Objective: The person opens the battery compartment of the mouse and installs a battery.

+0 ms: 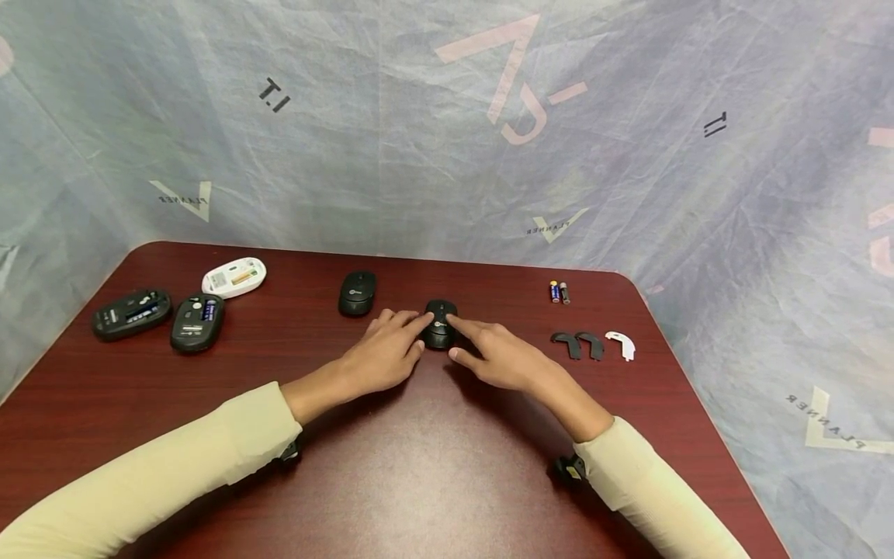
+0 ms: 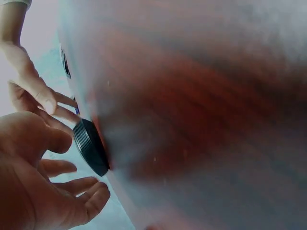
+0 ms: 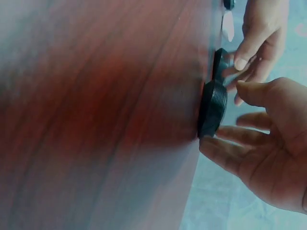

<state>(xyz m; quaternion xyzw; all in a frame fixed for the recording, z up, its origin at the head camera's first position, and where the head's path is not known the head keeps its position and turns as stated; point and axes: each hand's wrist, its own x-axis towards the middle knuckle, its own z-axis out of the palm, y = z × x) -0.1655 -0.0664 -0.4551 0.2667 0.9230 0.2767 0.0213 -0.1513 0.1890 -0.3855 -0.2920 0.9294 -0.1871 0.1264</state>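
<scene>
A black computer mouse [image 1: 439, 338] stands upright on the table between both hands. My left hand [image 1: 380, 355] comes in from the left, its index fingertip at the mouse's left side. From the other side, my right hand [image 1: 504, 357] reaches its index fingertip to the mouse's right edge, thumb apart from it. Both hands have loosely extended fingers. In the left wrist view the ridged side of the mouse [image 2: 90, 146] faces the camera, beside the left hand's fingers. The right wrist view shows the mouse [image 3: 212, 109] close to the right hand's fingertips.
A second black mouse [image 1: 358, 293] stands just behind to the left. Farther left lie upturned mice with batteries showing: one white [image 1: 222, 284], two black [image 1: 198, 335]. At right are two batteries [image 1: 559, 293], two black curved covers [image 1: 577, 345] and a white one [image 1: 622, 344].
</scene>
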